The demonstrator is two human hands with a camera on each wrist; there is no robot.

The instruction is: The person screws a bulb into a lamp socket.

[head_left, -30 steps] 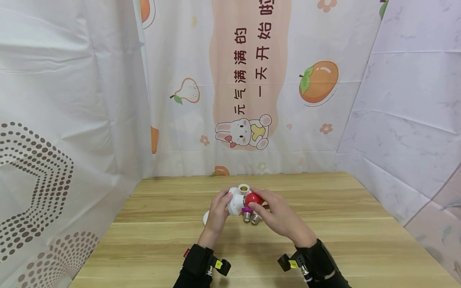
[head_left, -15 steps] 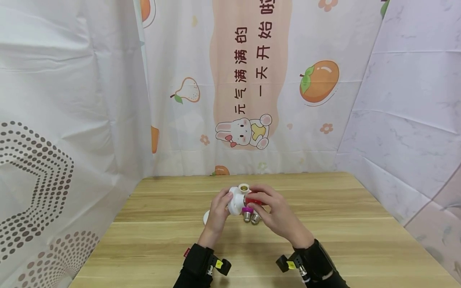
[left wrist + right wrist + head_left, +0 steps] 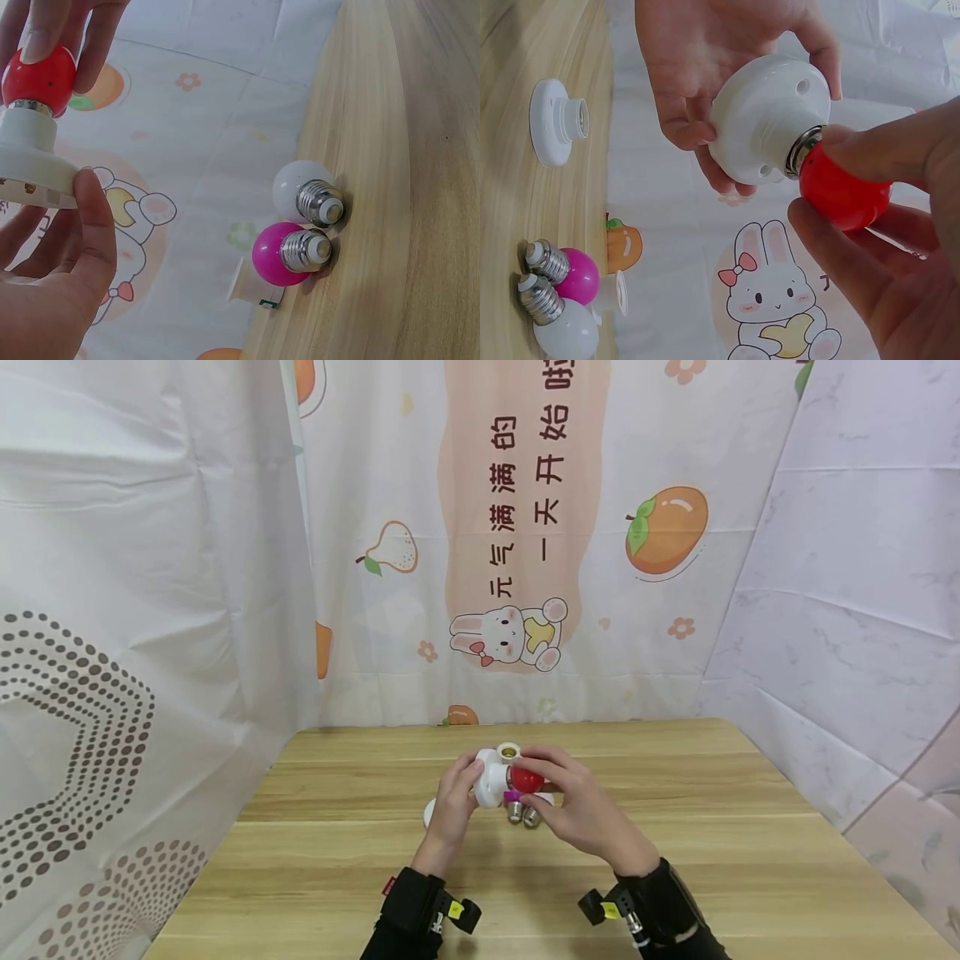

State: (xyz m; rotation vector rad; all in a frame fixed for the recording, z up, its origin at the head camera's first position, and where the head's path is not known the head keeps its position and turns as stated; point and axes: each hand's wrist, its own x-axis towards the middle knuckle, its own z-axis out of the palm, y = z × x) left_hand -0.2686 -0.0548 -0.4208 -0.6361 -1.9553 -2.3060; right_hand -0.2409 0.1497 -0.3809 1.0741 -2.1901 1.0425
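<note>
The right hand pinches the red bulb, its metal base partly inside the white socket gripped by the left hand. The right fingers have just shifted, baring more red; probably a twist, direction unclear.

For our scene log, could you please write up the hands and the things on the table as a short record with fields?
left hand: holds a white lamp socket
right hand: pinches the red bulb
metal base of red bulb: at the held socket's mouth, partly showing
pink bulb and white bulb: side by side on the table
second socket: base down on the table
far piece: white, round opening, partly hidden
</note>
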